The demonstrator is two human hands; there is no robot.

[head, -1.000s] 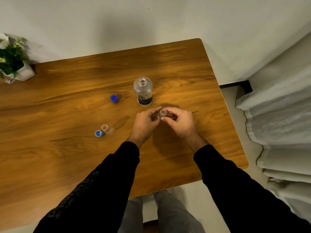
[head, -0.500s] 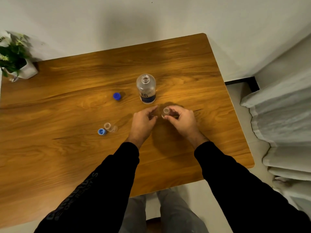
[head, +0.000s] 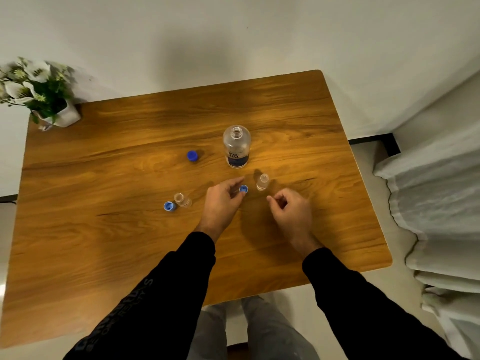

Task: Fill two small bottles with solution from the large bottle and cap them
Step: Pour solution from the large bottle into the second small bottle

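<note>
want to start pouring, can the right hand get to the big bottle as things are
Probably yes. The right hand is empty, and only the small bottle stands between it and the big bottle; reaching over or right of it looks clear.

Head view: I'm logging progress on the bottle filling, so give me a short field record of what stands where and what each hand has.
large bottle: upright, uncapped, mid table
large blue cap: on table, left of large bottle
right small bottle: upright, uncapped, near large bottle
left small bottle: uncapped, small blue cap beside it
left hand: pinching another small cap
right hand: empty, fingers curled, apart from bottle
capped: none
</note>
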